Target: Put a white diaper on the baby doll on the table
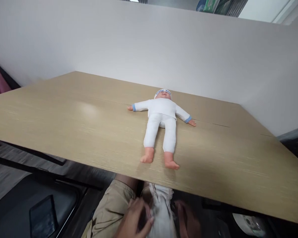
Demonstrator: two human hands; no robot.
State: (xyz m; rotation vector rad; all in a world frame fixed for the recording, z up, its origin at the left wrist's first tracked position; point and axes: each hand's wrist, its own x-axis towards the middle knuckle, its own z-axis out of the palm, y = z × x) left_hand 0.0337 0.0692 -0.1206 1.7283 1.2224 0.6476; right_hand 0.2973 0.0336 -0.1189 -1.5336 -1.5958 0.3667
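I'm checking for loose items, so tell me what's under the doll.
The doll lies on the tan table; whatever its body covers directly beneath it cannot be seen.

table [64, 132] softly lit, pale glare at left | dim beneath | left hand [136, 216], right hand [188, 219] blurred

A doll [162, 112] in white clothes lies on its back on the table [84, 132], head toward 12 o'clock, feet toward 6. Past the near edge, at 6 o'clock, a white cloth [161, 208] is between the person's left grip [136, 215] and blurred right grip [187, 218]. At 8 o'clock, a phone [43, 218] rests on a black chair [17, 198].
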